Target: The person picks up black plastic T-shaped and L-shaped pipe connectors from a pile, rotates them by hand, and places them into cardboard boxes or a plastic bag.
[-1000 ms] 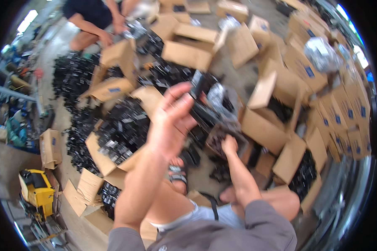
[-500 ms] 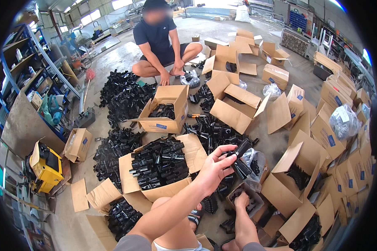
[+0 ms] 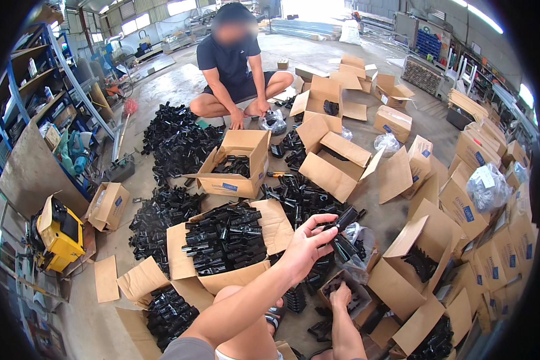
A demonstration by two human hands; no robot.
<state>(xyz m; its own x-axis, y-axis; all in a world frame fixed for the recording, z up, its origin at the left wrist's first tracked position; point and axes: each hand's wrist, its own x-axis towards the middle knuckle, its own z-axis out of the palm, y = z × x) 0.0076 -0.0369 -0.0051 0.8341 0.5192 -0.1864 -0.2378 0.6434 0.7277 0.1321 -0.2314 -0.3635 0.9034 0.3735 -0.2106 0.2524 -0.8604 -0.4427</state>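
My left hand [image 3: 306, 245] is raised over the black heap, fingers closed round black moulded parts [image 3: 344, 245] that look like short clips or brackets. Whether it holds one part or two is hard to make out. Lower down, my right hand [image 3: 341, 296] reaches into a small open box [image 3: 362, 307] of small dark pieces. Its fingertips are pinched together, and what they hold is too small to name. A clear plastic bag [image 3: 366, 271] with black pieces lies just behind that box. Left of my left arm stands an open carton [image 3: 234, 278] filled with similar black parts.
Opposite me a person in dark clothes [image 3: 231, 66] sits on the floor beside a large black heap [image 3: 175, 141]. Another part-filled carton [image 3: 229, 187] stands between us. Open cartons [image 3: 396, 282] and stacked boxes [image 3: 492, 258] crowd my right. A yellow machine [image 3: 61, 234] is at the left.
My right hand has drawn slightly back toward me in the small box, its fingers showing more. My left hand still holds the black parts. The whole view has shifted a little.
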